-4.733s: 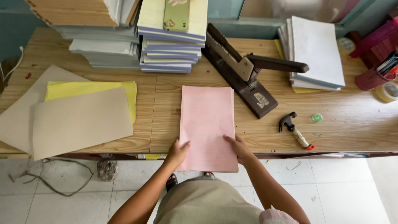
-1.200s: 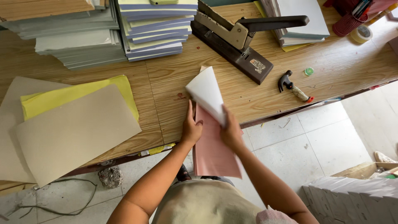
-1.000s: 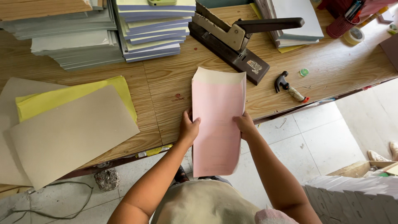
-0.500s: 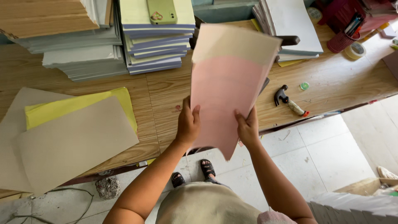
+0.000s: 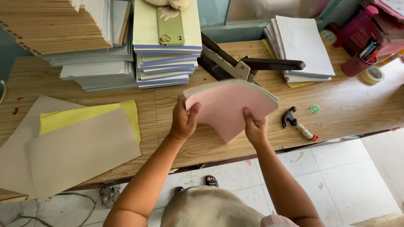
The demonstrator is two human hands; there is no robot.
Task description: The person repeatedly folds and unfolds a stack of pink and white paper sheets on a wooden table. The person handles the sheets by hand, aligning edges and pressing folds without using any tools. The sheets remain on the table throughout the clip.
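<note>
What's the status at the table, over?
Left hand and right hand grip thick pink paper sheaf, bowed, raised off wooden table. Long-handled metal stapler directly behind.

I take the heavy-duty stapler (image 5: 240, 65) on the bench (image 5: 357, 109) as my landmark. Left of it stand stacked notebooks (image 5: 166, 63) with a phone (image 5: 170, 26) on top. Right of it lies a stack of paper sheets (image 5: 301, 50). In front of it, my hands hold a sheaf of paper (image 5: 229, 107) above the bench. A small hammer (image 5: 296, 122) lies front-right; cardboard sheets (image 5: 80, 145) lie far front-left.
</note>
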